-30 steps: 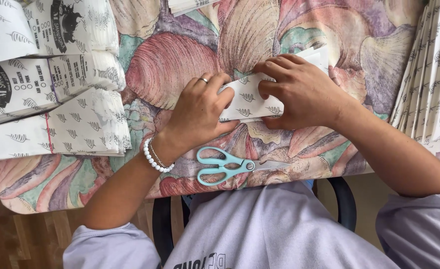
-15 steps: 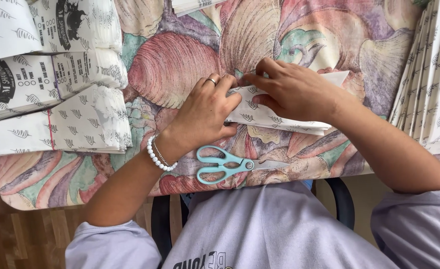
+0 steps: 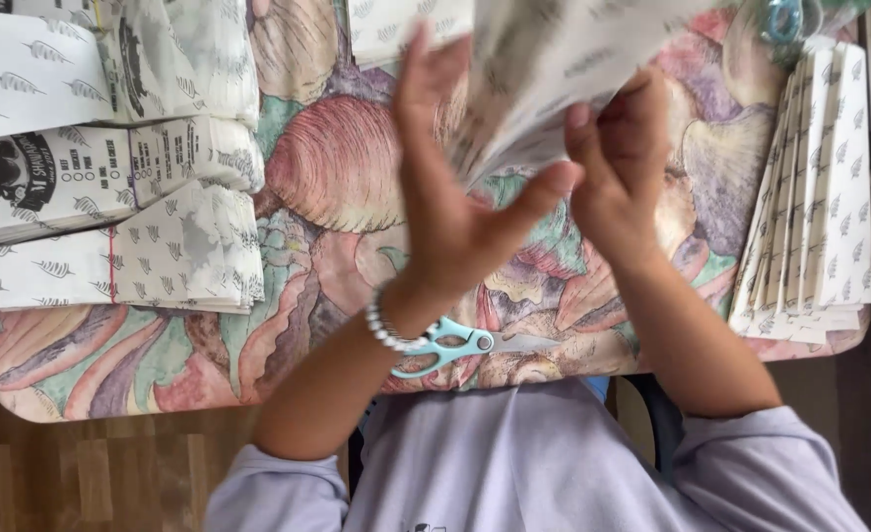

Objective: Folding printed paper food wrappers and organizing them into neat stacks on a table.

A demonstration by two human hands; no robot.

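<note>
**Printed paper sheet, held in both hands above the tablecloth**

Grip: right hand (image 3: 625, 158) pinches the lower edge of the printed paper sheet (image 3: 554, 79), thumb and fingers closed on it. Left hand (image 3: 455, 197) lies flat against the sheet's near face, fingers spread and straight, thumb out to the right; it presses rather than clamps.

Item: one white sheet with a small grey leaf pattern, blurred with motion, raised off the tablecloth (image 3: 337, 256) and tilted toward the far edge. Judged light, thin and limp; likely to crease or tear if pulled hard, and to flop if held at one corner only. Best taken at an edge or fold with thumb and fingers, the other palm steadying the flat.

Worn: bead bracelet (image 3: 386, 330) on the left wrist.

On the tablecloth, a shell-patterned cloth in pinks and greens:
- scissors (image 3: 455, 345), pale blue handles, at the near edge, just under the left wrist.
- folded paper stacks (image 3: 110, 197), same leaf print, some with dark printing, along the left side.
- fanned paper stack (image 3: 810, 197), at the right edge, overlapping like shingles.

Beyond the cloth: wood floor (image 3: 91, 473), near left.
</note>
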